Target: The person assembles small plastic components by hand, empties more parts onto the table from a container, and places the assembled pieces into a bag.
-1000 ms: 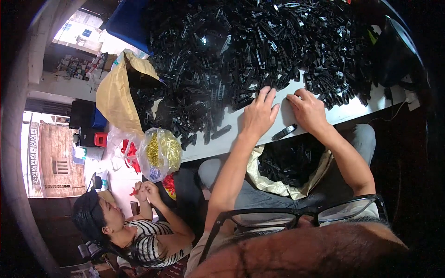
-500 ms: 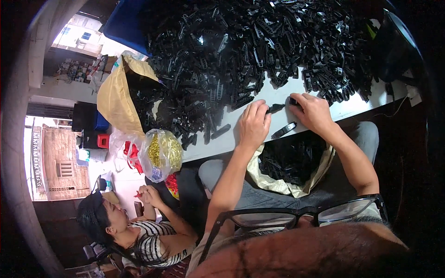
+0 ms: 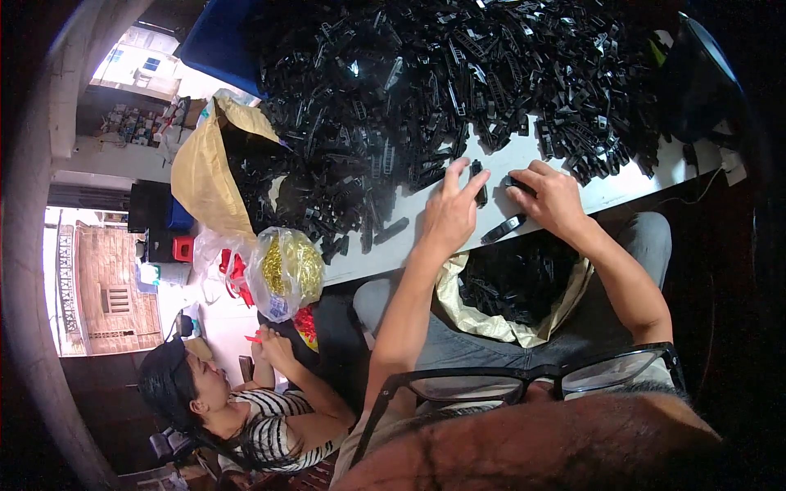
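Above the white tabletop, my left hand has its thumb and forefinger at a narrow black plastic part, which stands nearly lengthwise away from me. The thumb crosses part of it. My right hand is closed around another small black plastic part, mostly covered by the fingers. Just below the right hand, at the table's near edge, lies a loose black clip-like piece with a shiny spot. On my lap, an open cream sack holds many similar black pieces.
A big heap of black plastic parts covers the table's far side. Left stand a yellow sack and a clear bag of gold pieces. A dark tub is at right. A person in a striped shirt sits left, handling something red.
The part at my left hand has turned from lying crosswise to pointing away from me, and the left fingers have spread and shifted slightly. My right hand has barely moved.
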### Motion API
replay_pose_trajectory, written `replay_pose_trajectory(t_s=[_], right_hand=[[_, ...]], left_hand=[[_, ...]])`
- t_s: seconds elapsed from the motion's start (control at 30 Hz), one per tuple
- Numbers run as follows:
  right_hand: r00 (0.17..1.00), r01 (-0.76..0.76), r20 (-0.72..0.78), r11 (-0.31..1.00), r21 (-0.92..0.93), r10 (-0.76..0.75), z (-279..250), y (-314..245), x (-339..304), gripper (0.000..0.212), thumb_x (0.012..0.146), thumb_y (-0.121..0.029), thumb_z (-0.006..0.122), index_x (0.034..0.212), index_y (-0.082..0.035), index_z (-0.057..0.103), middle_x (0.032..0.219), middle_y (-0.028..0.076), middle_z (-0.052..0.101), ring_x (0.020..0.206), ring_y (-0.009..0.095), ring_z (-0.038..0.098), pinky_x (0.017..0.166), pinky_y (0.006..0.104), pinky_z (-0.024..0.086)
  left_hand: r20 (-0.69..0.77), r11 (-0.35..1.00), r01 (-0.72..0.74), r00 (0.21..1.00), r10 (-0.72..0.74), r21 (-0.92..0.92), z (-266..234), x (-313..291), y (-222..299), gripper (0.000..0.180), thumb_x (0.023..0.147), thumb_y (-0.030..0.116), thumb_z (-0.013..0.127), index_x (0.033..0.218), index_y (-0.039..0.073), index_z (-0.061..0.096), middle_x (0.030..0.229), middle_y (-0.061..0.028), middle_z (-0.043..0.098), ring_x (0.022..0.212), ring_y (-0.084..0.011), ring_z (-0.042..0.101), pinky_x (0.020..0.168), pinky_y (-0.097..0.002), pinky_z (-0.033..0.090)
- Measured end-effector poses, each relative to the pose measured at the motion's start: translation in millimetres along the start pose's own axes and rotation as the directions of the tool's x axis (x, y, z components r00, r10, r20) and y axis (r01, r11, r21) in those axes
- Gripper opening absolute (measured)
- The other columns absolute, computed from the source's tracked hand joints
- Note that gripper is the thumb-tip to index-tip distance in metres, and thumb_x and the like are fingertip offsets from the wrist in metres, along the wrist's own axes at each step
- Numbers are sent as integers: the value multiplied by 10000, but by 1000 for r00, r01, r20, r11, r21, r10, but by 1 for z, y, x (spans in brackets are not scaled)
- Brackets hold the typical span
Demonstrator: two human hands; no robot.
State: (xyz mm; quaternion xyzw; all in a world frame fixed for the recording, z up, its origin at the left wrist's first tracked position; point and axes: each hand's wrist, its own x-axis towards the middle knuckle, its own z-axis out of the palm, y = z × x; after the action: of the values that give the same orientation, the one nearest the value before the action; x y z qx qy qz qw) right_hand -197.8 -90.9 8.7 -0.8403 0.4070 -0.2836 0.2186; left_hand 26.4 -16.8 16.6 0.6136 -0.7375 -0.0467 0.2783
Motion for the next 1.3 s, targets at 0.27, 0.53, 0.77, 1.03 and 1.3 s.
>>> replay_pose_trajectory(t_s=[0.27, 0.53, 0.77, 1.03, 1.3], right_hand=[[986, 165, -19, 986, 25, -164, 12, 0, 1, 262, 916, -219, 807, 1144, -90, 796, 1080, 83, 732, 844, 321, 751, 724, 420, 604], [967, 199, 181, 976, -86, -181, -13, -4, 7, 241, 903, -242, 787, 1083, -82, 783, 936, 103, 688, 828, 350, 737, 714, 467, 595], [940, 298, 174, 955, 0, -293, 1, -3, 8, 265, 939, -307, 767, 1049, -66, 782, 903, 124, 696, 807, 341, 743, 691, 456, 597], [955, -211, -279, 885, -415, 97, -11, 25, 22, 298, 987, -316, 727, 1161, -74, 716, 993, 110, 691, 893, 300, 742, 683, 436, 619], [990, 18, -124, 949, -316, -61, 17, 2, 4, 266, 934, -259, 781, 1165, -132, 747, 956, 73, 643, 883, 269, 702, 669, 398, 578]], left_hand=[[134, 963, 149, 984, -121, -224, 0, -1, 1, 356, 931, 154, 766, 1285, 122, 742, 1207, -90, 688, 884, -292, 696, 813, -411, 569], [191, 899, 244, 964, -185, -364, -3, -5, -11, 265, 888, 131, 820, 1133, 34, 795, 1104, -75, 699, 782, -188, 635, 738, -321, 530], [212, 891, 258, 959, -188, -373, -1, -5, 3, 251, 881, 141, 832, 1102, 30, 791, 1074, -60, 702, 806, -172, 655, 743, -305, 536], [-140, 974, 201, 973, -185, 108, -19, -18, -10, 335, 896, 193, 806, 1207, 81, 752, 1201, -109, 675, 998, -296, 689, 862, -417, 578], [-185, 948, 153, 977, -103, 279, 2, -21, -22, 323, 935, 167, 770, 1245, 92, 717, 1227, -96, 642, 1092, -337, 664, 902, -469, 576]])
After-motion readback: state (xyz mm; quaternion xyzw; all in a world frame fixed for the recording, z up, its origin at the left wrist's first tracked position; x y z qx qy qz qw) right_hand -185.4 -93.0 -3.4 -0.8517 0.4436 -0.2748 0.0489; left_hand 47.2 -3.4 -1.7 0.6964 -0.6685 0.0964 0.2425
